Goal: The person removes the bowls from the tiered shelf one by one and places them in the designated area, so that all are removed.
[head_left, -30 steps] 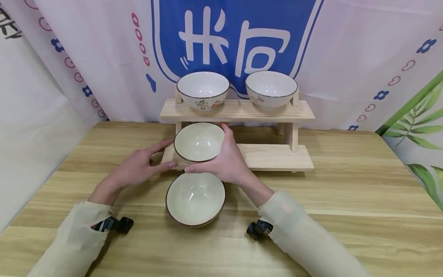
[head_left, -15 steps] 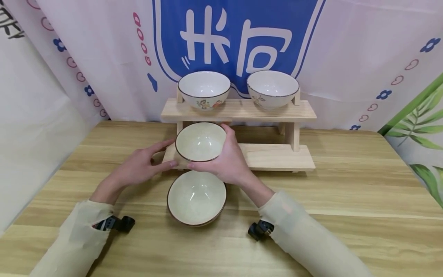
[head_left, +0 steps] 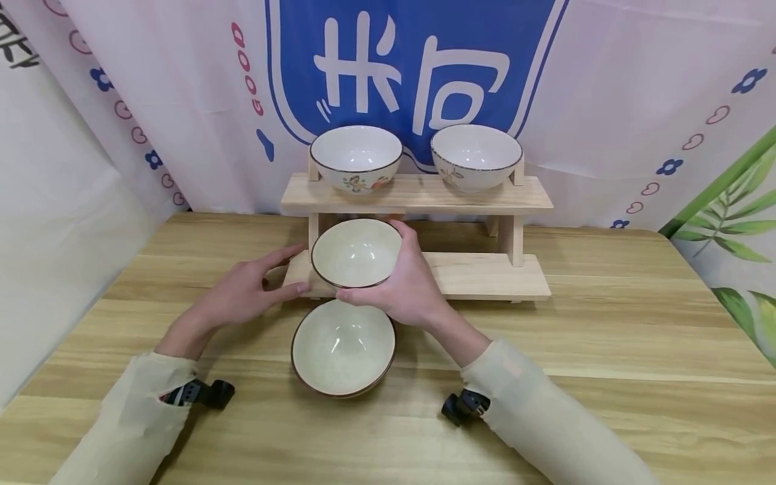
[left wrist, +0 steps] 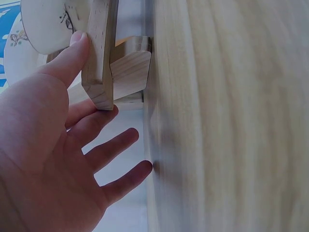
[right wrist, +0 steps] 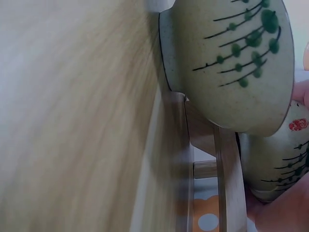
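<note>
My right hand (head_left: 406,283) grips a cream bowl with a dark rim (head_left: 351,250) at the left of the wooden stand's lower shelf (head_left: 485,276), thumb along its front and fingers around its right side. In the right wrist view this held bowl (right wrist: 275,154) shows green leaf sprigs and a red mark on its wall. My left hand (head_left: 242,293) holds the left end of that shelf; the left wrist view has the thumb (left wrist: 72,55) on top and a finger below the board (left wrist: 99,58). A matching bowl (head_left: 342,347) sits on the table in front of the stand.
On the upper shelf (head_left: 418,195) stand a white bowl with a floral pattern (head_left: 356,158) at left and another white bowl with a speckled rim (head_left: 475,158) at right. A printed curtain (head_left: 606,101) hangs behind the wooden table (head_left: 606,337).
My right hand has shifted the held bowl slightly to the right and toward the front. The left hand stays in place on the shelf end, and the other bowls have not moved.
</note>
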Available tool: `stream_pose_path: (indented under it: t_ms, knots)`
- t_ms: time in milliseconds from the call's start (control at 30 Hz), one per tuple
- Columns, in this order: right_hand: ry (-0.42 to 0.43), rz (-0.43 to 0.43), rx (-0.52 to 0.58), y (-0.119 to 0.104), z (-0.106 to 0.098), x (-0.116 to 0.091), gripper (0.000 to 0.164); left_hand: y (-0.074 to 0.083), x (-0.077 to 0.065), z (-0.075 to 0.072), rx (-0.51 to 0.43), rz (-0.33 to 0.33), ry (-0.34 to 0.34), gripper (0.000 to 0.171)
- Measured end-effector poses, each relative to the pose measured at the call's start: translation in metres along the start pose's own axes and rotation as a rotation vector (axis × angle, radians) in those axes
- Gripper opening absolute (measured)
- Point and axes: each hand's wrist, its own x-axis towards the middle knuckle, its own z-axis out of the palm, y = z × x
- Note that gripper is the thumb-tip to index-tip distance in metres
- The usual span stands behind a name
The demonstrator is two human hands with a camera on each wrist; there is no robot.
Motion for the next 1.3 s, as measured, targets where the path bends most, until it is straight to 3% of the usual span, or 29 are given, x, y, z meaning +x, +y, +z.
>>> stream_pose_path:
  t_ms: [833, 1300]
  knots:
    - [-0.066, -0.002, 0.06, -0.005, -0.032, -0.024, 0.131, -0.004, -0.006, 0.0, 0.011, 0.011, 0.02, 0.081]
    - [-0.068, -0.041, 0.05, -0.004, -0.058, -0.038, 0.128, -0.001, -0.001, 0.001, 0.008, 0.014, 0.009, 0.082]
